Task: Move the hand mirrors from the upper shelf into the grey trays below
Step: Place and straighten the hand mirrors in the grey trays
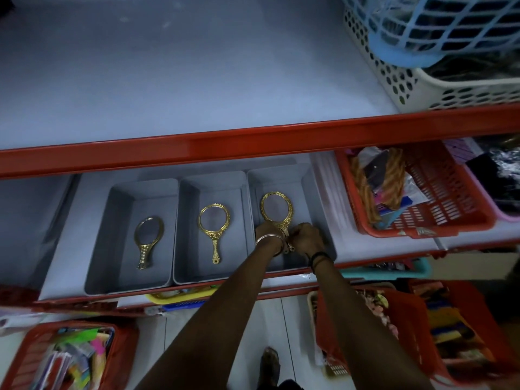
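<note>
Three grey trays stand side by side on the lower shelf. The left tray (118,220) holds a gold hand mirror (148,240). A second gold mirror (213,223) lies flat in the middle tray (191,201). The right tray (306,187) holds a third gold mirror (276,209), its oval head pointing away from me. My left hand (268,230) and my right hand (306,237) both close around this mirror's handle at the tray's near end. The handle is mostly hidden by my fingers. The upper shelf (168,80) above the red rail shows no mirrors.
A white perforated basket (450,88) with a blue basket (439,29) inside stands on the upper shelf at right. A red basket (450,198) of packaged goods sits right of the grey trays. More red baskets (70,358) stand lower down. The red shelf rail (253,142) overhangs the trays.
</note>
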Available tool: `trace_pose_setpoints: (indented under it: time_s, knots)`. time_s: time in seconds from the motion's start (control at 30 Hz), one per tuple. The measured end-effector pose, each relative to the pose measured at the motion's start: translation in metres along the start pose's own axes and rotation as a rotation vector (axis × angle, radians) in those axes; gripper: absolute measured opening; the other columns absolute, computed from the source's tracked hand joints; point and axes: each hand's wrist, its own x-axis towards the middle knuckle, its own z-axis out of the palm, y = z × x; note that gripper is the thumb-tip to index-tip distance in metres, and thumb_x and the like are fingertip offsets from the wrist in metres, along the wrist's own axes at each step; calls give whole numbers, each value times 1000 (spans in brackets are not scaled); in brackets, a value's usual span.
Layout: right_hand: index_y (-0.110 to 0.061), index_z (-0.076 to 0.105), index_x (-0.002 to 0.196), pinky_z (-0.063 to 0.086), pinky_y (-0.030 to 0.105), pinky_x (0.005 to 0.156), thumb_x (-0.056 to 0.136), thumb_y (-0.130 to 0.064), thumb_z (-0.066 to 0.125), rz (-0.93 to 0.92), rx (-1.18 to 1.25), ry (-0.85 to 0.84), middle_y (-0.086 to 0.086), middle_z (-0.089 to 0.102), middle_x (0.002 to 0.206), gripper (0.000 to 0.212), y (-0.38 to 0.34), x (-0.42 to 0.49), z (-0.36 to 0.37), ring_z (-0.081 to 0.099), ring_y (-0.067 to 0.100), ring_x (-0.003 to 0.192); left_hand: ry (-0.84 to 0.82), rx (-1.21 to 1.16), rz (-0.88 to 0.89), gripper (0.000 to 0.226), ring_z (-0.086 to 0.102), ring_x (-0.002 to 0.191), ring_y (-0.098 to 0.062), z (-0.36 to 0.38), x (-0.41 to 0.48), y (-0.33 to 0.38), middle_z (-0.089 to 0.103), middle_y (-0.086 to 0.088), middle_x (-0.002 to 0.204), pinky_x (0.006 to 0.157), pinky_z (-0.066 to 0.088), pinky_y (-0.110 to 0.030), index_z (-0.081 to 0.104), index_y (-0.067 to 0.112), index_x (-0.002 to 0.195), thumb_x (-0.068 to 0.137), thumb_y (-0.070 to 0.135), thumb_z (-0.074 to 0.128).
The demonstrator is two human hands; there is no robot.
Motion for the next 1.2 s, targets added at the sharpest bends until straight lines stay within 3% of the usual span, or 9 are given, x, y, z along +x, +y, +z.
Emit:
trace_pose_setpoints:
  time_s: [0.17,0.3,0.4,0.53,0.6,0.77,0.93,1.2]
  knots:
    - [14,68,91,49,32,67,83,-4,56,69,106,-108,27,70,90,23,3,10,-10,58,23,73,19,-105,-45,24,63,109,-30,2,2,-1,66,-20,117,87,52,-33,64,-5,107,92,4,48]
    - [12,70,93,55,38,83,83,1,54,58,144,-145,25,71,102,22,0,10,-15,59,23,79,48,-191,-77,23,64,106,-32,6,3,-1,67,-20,114,85,53,-35,65,-4,106,90,5,52]
    - [12,70,92,54,39,85,81,7,50,49,187,-166,24,71,102,23,-1,9,-17,59,22,80,71,-225,-76,21,64,106,-32,10,4,-3,68,-19,113,85,53,-35,65,-3,105,88,4,54]
    - [11,70,93,49,24,64,82,7,48,73,231,-177,12,66,79,24,1,10,-17,55,13,62,102,-298,-75,21,65,104,-32,14,6,-6,68,-19,112,88,54,-36,65,-2,105,87,3,55]
    - [9,70,93,46,21,61,82,7,49,82,255,-165,3,62,69,24,1,10,-16,54,12,61,117,-307,-68,21,65,103,-32,15,6,-6,69,-19,111,88,55,-37,66,-2,104,86,3,55]
    - [-8,70,64,53,22,54,80,11,51,101,334,-142,5,65,66,32,4,6,-11,59,17,60,106,-238,-34,21,67,102,-28,17,4,-6,72,-15,108,86,55,-35,70,0,102,87,3,55]
    - [4,74,87,57,39,86,80,10,54,25,280,-54,20,73,92,22,7,5,-4,67,28,83,110,-267,-31,20,67,101,-29,18,3,-8,72,-16,107,86,54,-35,70,-2,100,87,0,55]
    - [2,75,87,58,35,80,79,9,57,19,282,26,20,75,91,21,6,5,2,70,29,85,143,-333,-10,20,67,98,-31,22,4,-11,72,-19,104,85,55,-37,72,-3,98,87,-2,55]
